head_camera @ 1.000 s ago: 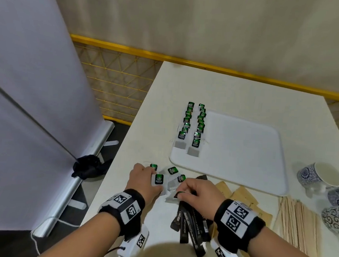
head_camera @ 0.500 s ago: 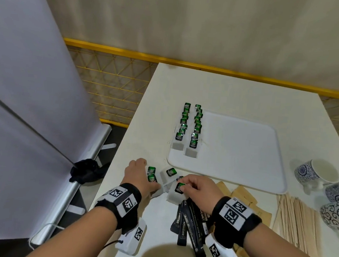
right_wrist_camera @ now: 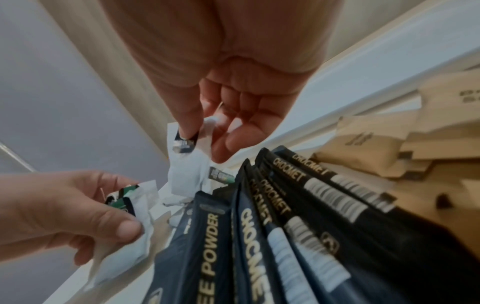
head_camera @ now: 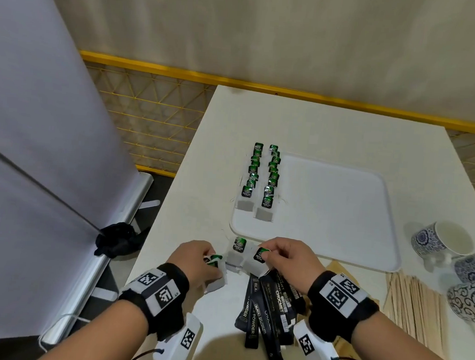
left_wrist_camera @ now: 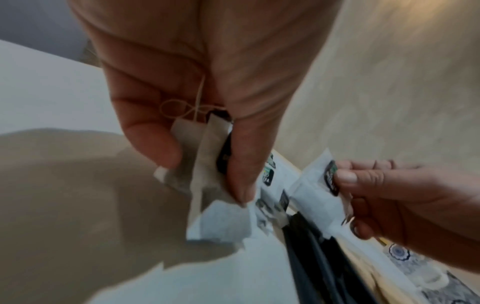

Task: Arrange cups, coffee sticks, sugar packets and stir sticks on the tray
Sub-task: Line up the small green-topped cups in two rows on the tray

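A white tray (head_camera: 335, 212) lies on the white table with two rows of green-tagged tea bags (head_camera: 261, 178) along its left side. My left hand (head_camera: 197, 261) pinches a couple of tea bags (left_wrist_camera: 207, 176) between thumb and fingers near the table's front. Just right of it, my right hand (head_camera: 284, 256) pinches one tea bag (head_camera: 259, 258) by its green tag (right_wrist_camera: 184, 142). One more tea bag (head_camera: 238, 247) lies on the table between the hands. Black coffee sticks (head_camera: 269, 308) fan out under my right wrist.
Brown paper packets (right_wrist_camera: 384, 139) lie right of the coffee sticks. Wooden stir sticks (head_camera: 416, 304) lie in a pile at the right, with three blue-patterned cups (head_camera: 440, 241) beyond them at the table's right edge. A grey roll-up screen (head_camera: 37, 137) stands left of the table.
Both hands have lifted tea bags off the table. The right hand has raised its bag and drawn it slightly right, away from the left hand.
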Demonstrator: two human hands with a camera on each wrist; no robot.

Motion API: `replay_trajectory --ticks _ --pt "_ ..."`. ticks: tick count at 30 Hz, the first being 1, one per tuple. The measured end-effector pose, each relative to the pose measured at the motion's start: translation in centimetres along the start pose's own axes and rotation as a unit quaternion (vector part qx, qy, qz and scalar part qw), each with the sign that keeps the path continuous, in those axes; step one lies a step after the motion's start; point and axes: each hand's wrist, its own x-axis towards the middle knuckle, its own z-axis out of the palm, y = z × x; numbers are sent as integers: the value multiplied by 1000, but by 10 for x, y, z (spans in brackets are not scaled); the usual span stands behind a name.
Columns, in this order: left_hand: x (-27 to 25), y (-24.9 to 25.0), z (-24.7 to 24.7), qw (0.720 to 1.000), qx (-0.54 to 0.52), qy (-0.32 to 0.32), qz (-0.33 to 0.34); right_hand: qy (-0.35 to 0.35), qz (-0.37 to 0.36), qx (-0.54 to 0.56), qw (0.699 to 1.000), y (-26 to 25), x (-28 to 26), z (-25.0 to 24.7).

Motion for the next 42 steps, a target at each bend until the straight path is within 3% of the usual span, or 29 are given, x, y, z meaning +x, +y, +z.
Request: replay_trajectory --ticks 6,9,15,21,25,32,36,42 --pt "1 16 -15 993 -110 -42 27 -40 1 1 999 -2 -8 -7" --pt "12 28 -8 990 -133 -31 36 -63 9 -7 998 0 -9 -8" --pt "33 38 17 996 -85 2 33 -88 8 -12 996 3 -11 -10" --pt "29 45 27 998 42 54 10 -85 5 -23 996 5 -14 -12" --pt "28 43 27 999 17 16 -28 -90 2 -33 995 5 -15 -13" --pt "24 49 30 996 92 -20 10 -83 9 -42 996 7 -15 -11" --pt "18 45 30 998 0 -22 52 -72 -5 -55 996 7 -15 -11" --pt "17 35 4 976 -214 25 32 -10 -29 -19 999 -3 -7 -14"
